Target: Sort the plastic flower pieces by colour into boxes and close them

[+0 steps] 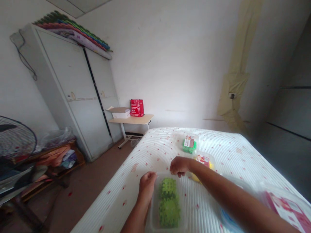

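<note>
A clear plastic container (152,215) with light green interlocking plastic pieces (169,204) inside rests on the bed in front of me. My left hand (147,182) is closed on its far left corner, thumb along the rim. At the far right corner, my right hand (179,166) is curled with fingertips pointing down. What those fingers grip, if anything, is hidden. Under and behind my right forearm stands a container with yellow pieces (211,165) and a label. Farther back is a labelled container with bright green pieces (191,149).
My right arm partly covers a container with blue contents (228,220). A box with a pink label (286,207) lies at the right edge. Beyond the bed (136,194), a small table (136,119) holds a red bag (136,108). A fan (16,139) stands left.
</note>
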### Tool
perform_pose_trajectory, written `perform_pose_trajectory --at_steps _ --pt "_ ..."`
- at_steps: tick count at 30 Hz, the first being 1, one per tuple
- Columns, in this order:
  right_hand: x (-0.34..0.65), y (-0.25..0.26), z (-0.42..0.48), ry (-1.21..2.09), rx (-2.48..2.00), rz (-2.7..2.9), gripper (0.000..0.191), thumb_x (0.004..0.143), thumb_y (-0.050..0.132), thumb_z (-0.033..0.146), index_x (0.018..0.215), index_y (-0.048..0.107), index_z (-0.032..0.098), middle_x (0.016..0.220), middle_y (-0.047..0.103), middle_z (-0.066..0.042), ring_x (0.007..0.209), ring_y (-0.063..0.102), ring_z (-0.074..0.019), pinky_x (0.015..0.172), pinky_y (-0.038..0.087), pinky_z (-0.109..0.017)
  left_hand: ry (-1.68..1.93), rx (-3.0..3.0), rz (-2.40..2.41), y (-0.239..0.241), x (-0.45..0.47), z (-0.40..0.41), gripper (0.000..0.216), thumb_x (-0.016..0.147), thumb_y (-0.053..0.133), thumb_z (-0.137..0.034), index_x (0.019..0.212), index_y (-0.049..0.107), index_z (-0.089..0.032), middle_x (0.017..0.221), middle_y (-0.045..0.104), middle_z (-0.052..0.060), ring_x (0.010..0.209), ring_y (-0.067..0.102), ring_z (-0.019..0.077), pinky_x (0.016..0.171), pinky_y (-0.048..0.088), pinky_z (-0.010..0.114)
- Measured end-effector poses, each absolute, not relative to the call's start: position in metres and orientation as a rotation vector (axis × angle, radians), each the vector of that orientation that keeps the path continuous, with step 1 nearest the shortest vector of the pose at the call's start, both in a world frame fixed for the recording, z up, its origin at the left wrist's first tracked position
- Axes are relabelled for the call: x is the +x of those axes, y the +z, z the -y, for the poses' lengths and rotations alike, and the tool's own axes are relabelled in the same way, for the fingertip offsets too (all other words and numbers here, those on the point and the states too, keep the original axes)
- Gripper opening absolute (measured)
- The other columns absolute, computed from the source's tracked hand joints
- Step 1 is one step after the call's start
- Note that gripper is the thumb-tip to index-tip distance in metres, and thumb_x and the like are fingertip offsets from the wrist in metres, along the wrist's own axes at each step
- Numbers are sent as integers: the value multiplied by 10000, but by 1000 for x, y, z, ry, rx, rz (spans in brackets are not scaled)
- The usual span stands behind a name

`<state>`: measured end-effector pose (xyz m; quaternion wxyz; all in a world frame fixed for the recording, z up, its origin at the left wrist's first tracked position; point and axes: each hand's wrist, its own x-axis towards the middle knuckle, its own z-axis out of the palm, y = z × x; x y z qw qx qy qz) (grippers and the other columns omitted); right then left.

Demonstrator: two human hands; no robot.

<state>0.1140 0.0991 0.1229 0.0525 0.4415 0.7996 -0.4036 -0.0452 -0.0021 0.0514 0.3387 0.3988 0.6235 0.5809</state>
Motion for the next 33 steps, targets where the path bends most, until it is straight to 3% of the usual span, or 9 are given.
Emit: perform_pose_trajectory --at_steps 2,4,6,8,10,12,22,29,33 --pt "117 130 -80 -1069 1417 -2569 304 662 594 148 964 612 122 867 655 -109 858 600 -227 804 437 -380 1497 1068 -1678 52 -45 2 232 594 532 -364 579 544 -133 512 474 -29 514 408 99 509 308 218" --pt "121 133 -51 -885 1484 -2749 433 724 548 187 1152 520 126 1190 530 -180 1128 460 -272 964 305 -437 1491 1079 -1704 54 -44 3 225 611 517 -357 577 536 -135 506 456 -36 506 390 93 498 295 214" --pt "126 130 -16 -556 1407 -3035 506 728 574 307 1204 499 153 1324 406 -188 1220 354 -319 986 279 -472 1480 1079 -1713 54 -44 3 216 619 510 -348 571 531 -138 501 447 -39 504 387 92 497 295 212" --pt "130 121 16 -569 1240 -3085 738 635 653 456 1288 425 198 1420 249 -177 1280 227 -370 1003 246 -522 1484 1089 -1715 54 -44 3 209 613 512 -339 568 538 -136 501 453 -38 512 398 96 506 308 214" --pt "133 110 36 -663 1136 -3028 863 606 639 562 1341 350 213 1443 158 -176 1302 125 -390 1020 185 -563 1504 1095 -1721 52 -44 3 212 601 517 -341 558 540 -135 496 454 -38 512 399 99 509 312 215" --pt "135 98 44 -705 1138 -3000 859 642 589 596 1360 310 217 1441 125 -173 1305 66 -383 1027 135 -585 1519 1086 -1715 51 -44 3 221 588 526 -353 551 537 -135 492 460 -36 509 400 100 507 314 216" --pt "143 62 40 -579 1110 -3147 884 669 555 607 1387 210 224 1425 17 -173 1291 -11 -380 997 69 -628 1509 1121 -1737 48 -42 6 246 613 509 -379 577 548 -139 499 477 -39 515 421 106 513 331 211" --pt "140 77 47 -637 1184 -3089 867 666 547 618 1376 255 214 1434 60 -178 1305 -3 -357 1016 51 -598 1448 1248 -1765 44 -47 5 273 645 505 -408 625 569 -143 525 518 -33 551 477 126 551 378 222" --pt "142 85 47 -688 1203 -3084 817 695 536 600 1377 246 257 1436 84 -160 1306 35 -362 1007 77 -613 1485 1174 -1660 49 -49 6 363 600 555 -487 686 603 -138 657 634 29 694 583 185 680 451 272"
